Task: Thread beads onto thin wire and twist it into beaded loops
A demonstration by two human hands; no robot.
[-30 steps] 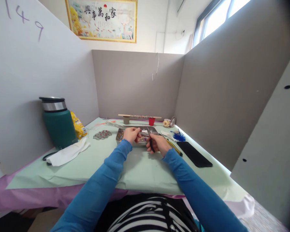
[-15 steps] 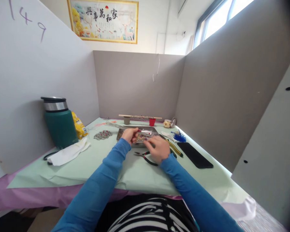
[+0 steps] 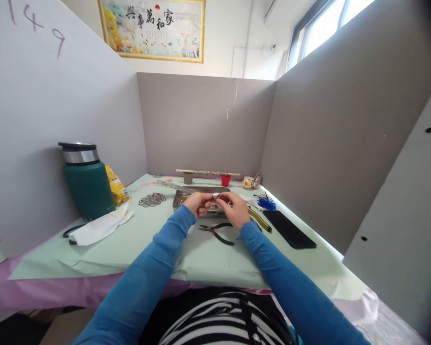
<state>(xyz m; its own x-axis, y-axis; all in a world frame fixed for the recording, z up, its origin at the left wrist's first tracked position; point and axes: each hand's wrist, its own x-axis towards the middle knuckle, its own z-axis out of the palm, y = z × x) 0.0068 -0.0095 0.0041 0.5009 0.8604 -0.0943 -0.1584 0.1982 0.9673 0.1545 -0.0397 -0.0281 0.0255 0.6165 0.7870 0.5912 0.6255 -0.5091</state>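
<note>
Head view, right hand [image 3: 236,211] risen off pliers [image 3: 217,231], now pinching small beaded piece [image 3: 215,197] with left hand [image 3: 197,203].

two hands: the left hand [image 3: 197,203] and the right hand [image 3: 233,209], together over one metal tray [image 3: 178,199]. one pair of black-handled pliers [image 3: 217,232] lies near them, and one yellow-handled tool [image 3: 259,220] to the right. one green flask [image 3: 86,179] at the far left, one white cloth [image 3: 101,226], one yellow packet [image 3: 116,185]. one black phone [image 3: 289,229], one blue feather [image 3: 266,202]. two small cups at the back (one red cup [image 3: 225,180], one brown cup [image 3: 188,178]).
</note>
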